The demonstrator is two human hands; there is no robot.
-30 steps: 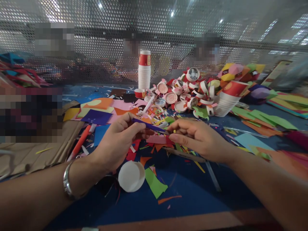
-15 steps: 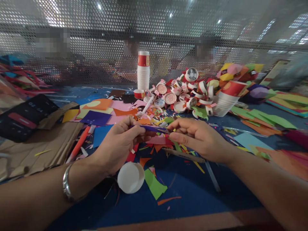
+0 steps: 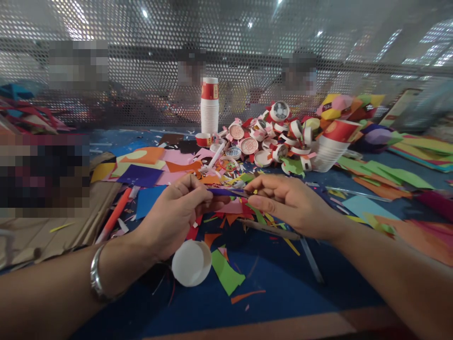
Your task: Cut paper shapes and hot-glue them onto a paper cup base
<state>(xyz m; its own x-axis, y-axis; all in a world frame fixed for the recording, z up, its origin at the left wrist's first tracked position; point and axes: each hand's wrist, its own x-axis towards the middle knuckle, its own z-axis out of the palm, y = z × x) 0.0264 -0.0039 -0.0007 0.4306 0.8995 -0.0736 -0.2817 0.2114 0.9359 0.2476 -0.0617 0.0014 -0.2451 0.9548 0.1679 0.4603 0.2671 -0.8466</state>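
Note:
Between both hands stretches a narrow strip of purple paper [image 3: 226,192], held level above the scraps. My left hand [image 3: 177,210], with a silver bangle on its wrist, pinches the strip's left end between thumb and finger. At the other end, the fingertips of my right hand [image 3: 286,203] are closed on the strip. Below my left hand lies a white paper disc or cup bottom [image 3: 189,264]. Beside that is a green paper scrap [image 3: 227,273]. Under my right hand rests a long thin tool [image 3: 271,230], partly hidden and hard to make out.
Behind the hands rise a stack of paper cups [image 3: 210,111] and a heap of cut cup pieces [image 3: 249,145]. Another cup stack [image 3: 331,148] leans at the right. Cardboard [image 3: 46,238] and an orange-red stick [image 3: 116,212] lie left. A perforated screen [image 3: 141,94] stands behind.
The view has shifted very slightly. Both hands keep the purple strip in nearly the same place, and the things on the table have not moved.

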